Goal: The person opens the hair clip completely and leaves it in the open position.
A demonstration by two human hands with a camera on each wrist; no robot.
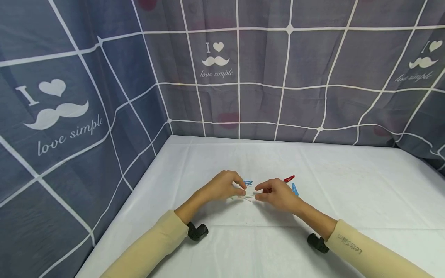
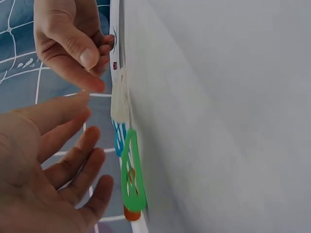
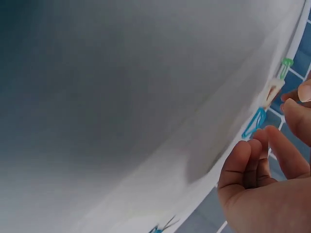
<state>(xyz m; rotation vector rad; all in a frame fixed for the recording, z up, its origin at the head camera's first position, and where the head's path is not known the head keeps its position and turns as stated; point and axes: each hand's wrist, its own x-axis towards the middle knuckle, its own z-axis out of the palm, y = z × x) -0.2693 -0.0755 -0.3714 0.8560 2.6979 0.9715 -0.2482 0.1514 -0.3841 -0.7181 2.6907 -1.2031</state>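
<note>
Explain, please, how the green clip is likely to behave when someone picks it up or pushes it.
The green clip looks thin with open gaps, so it is probably light. Its narrow sides look straight, suggesting stiffness. Being flat, it would likely slide, not roll, when pushed.

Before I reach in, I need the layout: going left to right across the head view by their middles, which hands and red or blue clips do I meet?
Left hand → first blue clip → right hand → red clip → second blue clip.
</note>
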